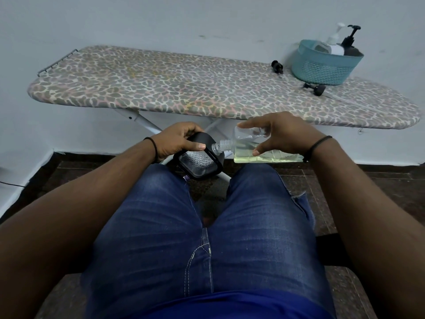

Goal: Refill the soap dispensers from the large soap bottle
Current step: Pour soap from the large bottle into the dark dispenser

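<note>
ironing board (184, 88) behind; r hand (285, 137) tips soap bottle (248, 148); l hand (177, 140) grips dispenser (197, 162)

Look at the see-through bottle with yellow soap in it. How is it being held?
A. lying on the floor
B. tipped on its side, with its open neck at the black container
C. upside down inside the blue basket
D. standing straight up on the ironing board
B: the right hand holds the clear bottle on its side, with its uncapped neck touching the black container that the left hand grips.
</note>
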